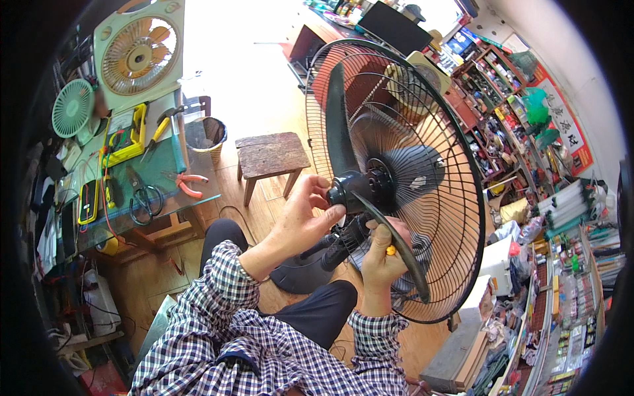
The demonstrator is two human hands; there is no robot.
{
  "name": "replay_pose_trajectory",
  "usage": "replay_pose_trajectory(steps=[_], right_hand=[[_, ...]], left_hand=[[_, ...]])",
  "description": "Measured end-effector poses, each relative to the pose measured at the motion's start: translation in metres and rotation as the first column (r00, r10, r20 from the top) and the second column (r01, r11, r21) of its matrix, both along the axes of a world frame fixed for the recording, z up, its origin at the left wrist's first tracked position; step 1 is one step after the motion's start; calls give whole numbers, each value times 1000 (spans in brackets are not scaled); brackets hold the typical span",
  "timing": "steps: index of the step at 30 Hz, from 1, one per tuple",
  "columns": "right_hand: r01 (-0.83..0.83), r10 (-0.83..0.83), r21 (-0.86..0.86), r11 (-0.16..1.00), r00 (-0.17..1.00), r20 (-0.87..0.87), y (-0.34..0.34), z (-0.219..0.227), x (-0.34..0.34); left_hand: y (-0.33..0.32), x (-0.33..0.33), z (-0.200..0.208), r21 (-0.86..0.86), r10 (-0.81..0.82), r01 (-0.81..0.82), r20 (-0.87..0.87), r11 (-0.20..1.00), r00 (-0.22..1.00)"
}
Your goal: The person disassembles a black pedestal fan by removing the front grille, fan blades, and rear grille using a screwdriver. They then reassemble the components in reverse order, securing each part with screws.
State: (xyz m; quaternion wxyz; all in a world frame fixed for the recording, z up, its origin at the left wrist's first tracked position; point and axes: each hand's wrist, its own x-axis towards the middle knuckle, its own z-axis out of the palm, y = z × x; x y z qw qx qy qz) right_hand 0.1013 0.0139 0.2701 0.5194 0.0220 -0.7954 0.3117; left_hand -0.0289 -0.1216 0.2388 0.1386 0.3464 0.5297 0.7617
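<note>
To your left you have a workbench with a green top (162, 170). On it you see dark-handled metal scissors (139, 196), pliers with orange-red handles (189, 185), a hammer with a yellow-and-black handle (160, 129), a bright yellow angular case (125, 153) and a dark rectangular device with a yellow rim (88, 201). A small round pale-green fan (74, 109) stands near its far left end. Below you, the light-brown floor (269, 187) carries a rough brown wooden stool (273, 155), a round woven basket (215, 149) just beside the bench, and a rounded black fan base (300, 273) between your knees.
</note>
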Motion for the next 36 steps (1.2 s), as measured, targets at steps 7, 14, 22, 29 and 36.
replay_pose_trajectory(steps=[7,14,22,29,36], right_hand=[[-15,15,-11,1000,999,-33,4,-4,1],[-1,1,-10,1000,999,-32,9,-9,5],[34,-32,-44,998,998,48,-3,4,4],[0,1,-23,1000,1000,31,-1,4,2],[16,-14,-45,999,999,28,1,6,5]], left_hand=[[3,-5,2,-4,-143,149,266,989,953],[-3,-2,17,-47,-198,229,356,972,913],[-3,6,11,-3,-42,43,160,999,986],[-3,3,4,16,-102,100,212,995,972],[-7,-2,18,-4,-222,245,408,970,886]])
